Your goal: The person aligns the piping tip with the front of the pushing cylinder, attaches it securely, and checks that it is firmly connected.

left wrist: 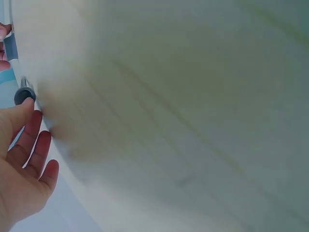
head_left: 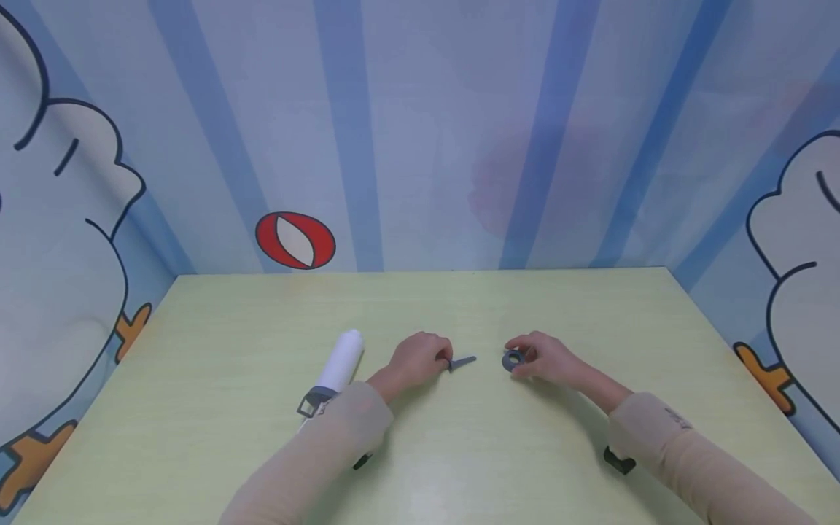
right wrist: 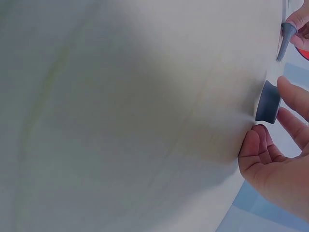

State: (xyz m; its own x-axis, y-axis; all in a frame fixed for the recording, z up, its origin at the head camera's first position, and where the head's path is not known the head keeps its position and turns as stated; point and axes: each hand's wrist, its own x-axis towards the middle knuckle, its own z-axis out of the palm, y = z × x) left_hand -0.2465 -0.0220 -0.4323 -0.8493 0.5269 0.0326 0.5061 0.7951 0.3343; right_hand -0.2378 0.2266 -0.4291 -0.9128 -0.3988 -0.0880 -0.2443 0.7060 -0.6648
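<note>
My left hand (head_left: 420,359) pinches the wide end of a small dark grey tapered nozzle (head_left: 464,362), whose thin tip points right. In the left wrist view, the thumb lies on the nozzle's round flange (left wrist: 24,95) and the other fingers are spread. To the right, my right hand (head_left: 551,359) holds a dark grey ring (head_left: 505,362) between thumb and fingers, its round hole showing. From the side, in the right wrist view, the ring (right wrist: 268,102) has a flared rim and stands close to the tabletop.
A white cylinder (head_left: 341,361) with a dark grey collar and a frame-like handle (head_left: 305,405) lies left of my left forearm, which partly hides it. Beneath everything is a pale yellow-green table (head_left: 230,328). A printed blue striped backdrop (head_left: 426,146) rises behind and beside it.
</note>
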